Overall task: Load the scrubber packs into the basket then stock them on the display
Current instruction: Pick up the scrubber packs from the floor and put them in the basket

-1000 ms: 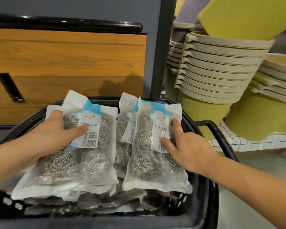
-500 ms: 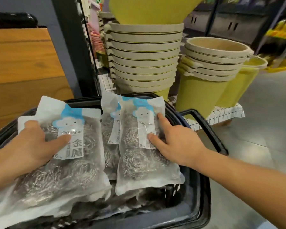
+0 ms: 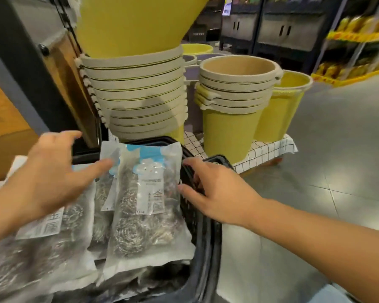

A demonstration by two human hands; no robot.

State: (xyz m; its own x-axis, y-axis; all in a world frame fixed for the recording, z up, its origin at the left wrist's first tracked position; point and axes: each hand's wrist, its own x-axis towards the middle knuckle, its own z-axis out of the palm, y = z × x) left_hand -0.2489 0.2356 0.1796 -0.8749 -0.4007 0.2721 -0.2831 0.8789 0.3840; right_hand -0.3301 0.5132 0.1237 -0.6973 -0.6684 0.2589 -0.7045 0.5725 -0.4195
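just beyond basket (image 3: 202,241), stacked buckets (image 3: 138,95)

— What stands behind?
— A tall stack of nested yellow-green plastic buckets with beige rims (image 3: 138,92), and beside it a shorter stack of the same buckets (image 3: 234,119), then a single yellow bucket (image 3: 282,106).
— On what?
— A low platform under a white black-checked cloth (image 3: 263,152).
— And farther off?
— Grey tiled floor (image 3: 337,171), dark metal cabinets (image 3: 278,27), and blurred shelves of yellow goods (image 3: 359,40). At left, a wooden panel (image 3: 7,119).
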